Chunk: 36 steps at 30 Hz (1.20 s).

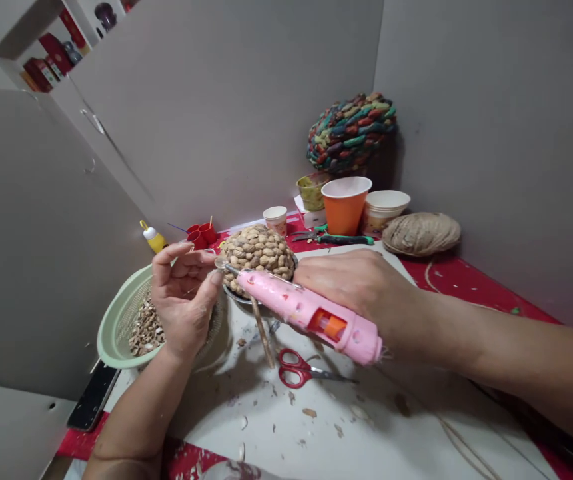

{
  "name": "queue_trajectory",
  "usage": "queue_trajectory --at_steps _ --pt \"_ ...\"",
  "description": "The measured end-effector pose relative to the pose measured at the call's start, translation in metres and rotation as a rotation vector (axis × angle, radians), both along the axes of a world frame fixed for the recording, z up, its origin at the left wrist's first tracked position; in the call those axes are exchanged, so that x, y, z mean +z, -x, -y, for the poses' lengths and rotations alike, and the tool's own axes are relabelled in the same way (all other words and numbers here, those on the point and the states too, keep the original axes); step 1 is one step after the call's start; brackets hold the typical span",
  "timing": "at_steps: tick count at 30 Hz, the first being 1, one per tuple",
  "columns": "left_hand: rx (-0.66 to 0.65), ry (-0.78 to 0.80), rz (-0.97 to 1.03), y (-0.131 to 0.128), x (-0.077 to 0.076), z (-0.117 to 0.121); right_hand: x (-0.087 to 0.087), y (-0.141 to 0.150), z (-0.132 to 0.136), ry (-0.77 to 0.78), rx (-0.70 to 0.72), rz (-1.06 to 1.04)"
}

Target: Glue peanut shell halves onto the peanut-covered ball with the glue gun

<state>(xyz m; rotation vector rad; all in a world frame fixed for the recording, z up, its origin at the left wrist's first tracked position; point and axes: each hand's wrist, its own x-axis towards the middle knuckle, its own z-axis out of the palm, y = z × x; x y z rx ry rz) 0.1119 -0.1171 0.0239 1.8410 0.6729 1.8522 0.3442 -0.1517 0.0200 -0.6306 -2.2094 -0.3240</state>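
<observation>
A pink hot glue gun (299, 307) is gripped in my right hand (354, 283), its metal nozzle pointing left. Between the thumb and fingertips of my left hand (184, 290) is a small pale shell (220, 262), which the nozzle tip meets or nearly meets. Just behind them, a rounded form covered in rows of pistachio-like shells (261, 253) rests in a dark-rimmed dish, partly hidden by the glue gun and my right hand. Below my left hand, a pale green colander (111, 333) holds many loose shells (146, 327).
Red-handled scissors (294, 369) and a thin stick (262, 333) lie on the white board (266, 433) among shell scraps. Behind stand an orange cup (345, 210), green-handled pliers (346, 239), paper bowls (386, 200) and a twine ball (421, 233). A phone (94, 397) lies at left.
</observation>
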Motion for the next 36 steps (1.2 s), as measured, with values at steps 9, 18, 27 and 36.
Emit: queue_trajectory --at_steps 9,18,27,36 --pt "0.013 -0.023 0.020 -0.001 0.002 -0.003 0.002 0.000 0.000 -0.019 -0.019 0.002" --pt "-0.045 -0.013 0.072 0.008 0.034 0.015 0.007 -0.012 -0.019 0.136 -0.195 -0.146" --pt "0.062 0.121 -0.142 0.006 0.009 0.007 -0.011 -0.006 -0.063 0.538 -0.076 -0.776" --pt "0.208 -0.023 -0.534 0.002 -0.026 -0.008 -0.042 0.001 -0.099 0.816 -0.061 -1.023"
